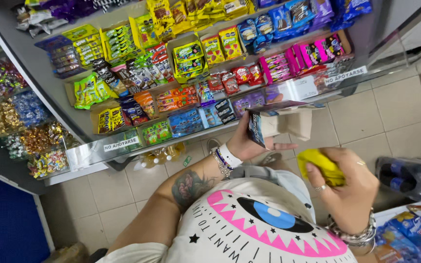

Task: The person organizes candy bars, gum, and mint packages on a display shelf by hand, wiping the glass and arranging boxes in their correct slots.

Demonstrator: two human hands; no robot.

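left hand (243, 141): you grip an open blue carton (278, 122), held up near the candy shelf (171, 87)
right hand (347, 190): you clutch a yellow packet (320, 165), right of carton

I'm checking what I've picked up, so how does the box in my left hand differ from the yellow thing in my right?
The cardboard box in the left hand is blue outside, stiff and flat-sided; the yellow thing in the right hand is one bright colour and looks soft and crumpled. The box is larger and stands open with its plain inside showing, while the yellow thing is bunched and partly hidden by fingers. Both are held above the tiled floor.
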